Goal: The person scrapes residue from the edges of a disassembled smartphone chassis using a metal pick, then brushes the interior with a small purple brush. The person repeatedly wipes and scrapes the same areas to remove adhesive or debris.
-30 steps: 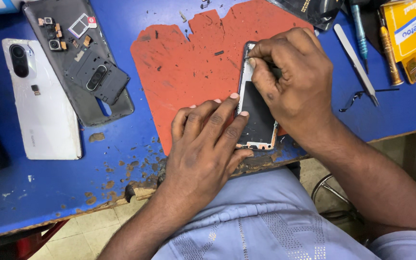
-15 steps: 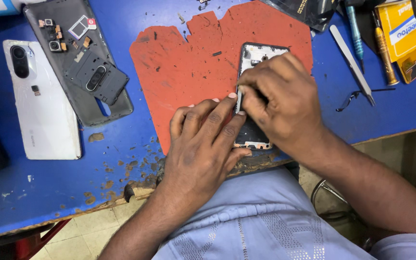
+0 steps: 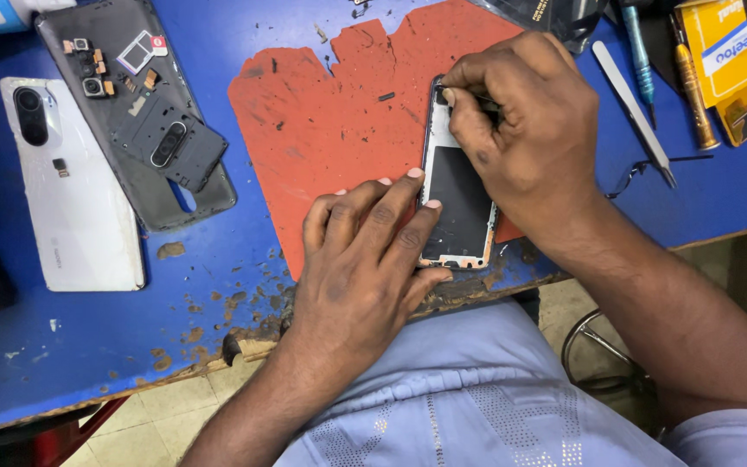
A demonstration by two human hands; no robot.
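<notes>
1. At the centre of the frame, an opened phone frame [image 3: 456,203] lies upright on a worn red mat [image 3: 339,130], near the lower edge of the blue tabletop [image 3: 244,35].
2. The left hand [image 3: 365,259] lies flat and open, fingertips pressing the frame's left edge; it grips nothing.
3. The right hand [image 3: 525,130] covers the frame's upper right part, its fingers curled and pinched at the top corner; whether they hold a small tool cannot be told, as the hand hides that spot.
4. In the upper left, a dark back cover [image 3: 101,52] lies inside up, with small camera modules [image 3: 88,73] and a black inner plate [image 3: 170,143] resting on it.
5. Just left of it lies a white phone back [image 3: 75,207], camera bump at its top.
6. In the upper right lie metal tweezers [image 3: 633,108], a blue-handled screwdriver [image 3: 640,56], a gold-handled screwdriver [image 3: 692,86] and a yellow box [image 3: 732,47], well apart from the frame.
</notes>
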